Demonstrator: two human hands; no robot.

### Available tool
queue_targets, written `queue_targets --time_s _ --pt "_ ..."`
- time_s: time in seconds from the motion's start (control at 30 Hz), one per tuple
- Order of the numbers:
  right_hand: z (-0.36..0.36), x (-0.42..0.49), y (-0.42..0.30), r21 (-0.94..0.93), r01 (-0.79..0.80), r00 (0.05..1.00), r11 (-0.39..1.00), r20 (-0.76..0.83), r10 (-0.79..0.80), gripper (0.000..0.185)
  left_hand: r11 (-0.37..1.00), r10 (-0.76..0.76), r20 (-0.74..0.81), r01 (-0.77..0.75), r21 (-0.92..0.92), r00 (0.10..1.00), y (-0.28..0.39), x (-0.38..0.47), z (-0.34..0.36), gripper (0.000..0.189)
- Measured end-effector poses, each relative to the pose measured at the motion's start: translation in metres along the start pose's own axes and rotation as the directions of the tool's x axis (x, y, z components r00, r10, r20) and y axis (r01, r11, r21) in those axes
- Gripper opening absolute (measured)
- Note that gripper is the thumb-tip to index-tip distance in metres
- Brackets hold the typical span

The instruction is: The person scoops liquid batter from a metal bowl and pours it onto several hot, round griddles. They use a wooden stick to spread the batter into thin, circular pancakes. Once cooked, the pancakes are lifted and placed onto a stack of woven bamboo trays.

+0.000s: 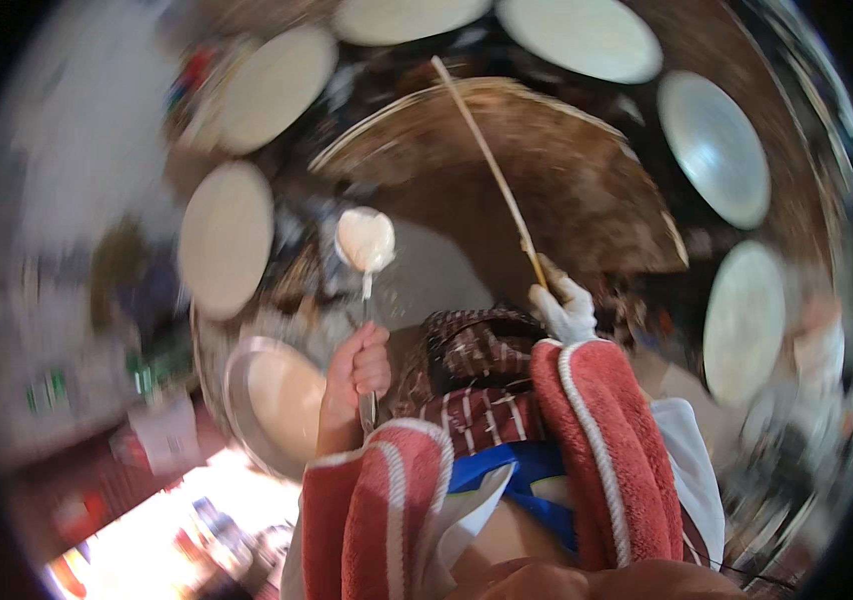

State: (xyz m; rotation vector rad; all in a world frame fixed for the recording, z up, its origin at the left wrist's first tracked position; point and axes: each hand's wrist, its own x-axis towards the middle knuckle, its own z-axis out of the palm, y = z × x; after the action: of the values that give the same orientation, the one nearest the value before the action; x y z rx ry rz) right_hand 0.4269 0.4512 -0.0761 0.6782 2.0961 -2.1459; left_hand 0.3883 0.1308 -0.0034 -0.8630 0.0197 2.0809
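My left hand [361, 362], bare, is closed around the handle of a metal ladle [367, 238] whose bowl is heaped with pale batter. Just below and left of it stands a large bowl [243, 390] of creamy batter [288, 394]. My right hand [567, 306], in a white glove, grips the lower end of a long thin stick [490, 161], which points up and to the left. Beyond the stick lies a large brown semicircular mat or board with a pale rim [599, 161]. Red fleecy sleeves with white piping cover both forearms.
Several pale round discs or pans [225, 240] stand in an arc around the brown piece; one at the right looks shiny [715, 150]. Blurred clutter lies at the far right. A dark red surface [51, 480] with containers is at the lower left.
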Motion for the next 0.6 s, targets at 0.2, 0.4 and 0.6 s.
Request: queue_targets --time_s 0.2,0.4,0.6 --pt "-0.087 -0.032 0.058 0.104 0.059 0.808 0.993 -0.59 0.014 0.046 0.83 -0.337 -0.191 0.387 0.402 0.922 -0.013 0.117 0.094 0.033" --pt "-0.153 -0.034 0.075 0.137 0.135 0.433 0.981 -0.899 0.066 0.043 0.298 -0.538 -0.331 0.542 0.785 0.775 -0.084 0.277 0.231 0.032" --pt "-0.197 0.044 0.022 0.114 0.204 0.245 0.972 -0.968 0.062 0.042 -0.125 -0.469 -0.343 0.323 0.938 0.814 -0.217 0.452 0.305 0.033"
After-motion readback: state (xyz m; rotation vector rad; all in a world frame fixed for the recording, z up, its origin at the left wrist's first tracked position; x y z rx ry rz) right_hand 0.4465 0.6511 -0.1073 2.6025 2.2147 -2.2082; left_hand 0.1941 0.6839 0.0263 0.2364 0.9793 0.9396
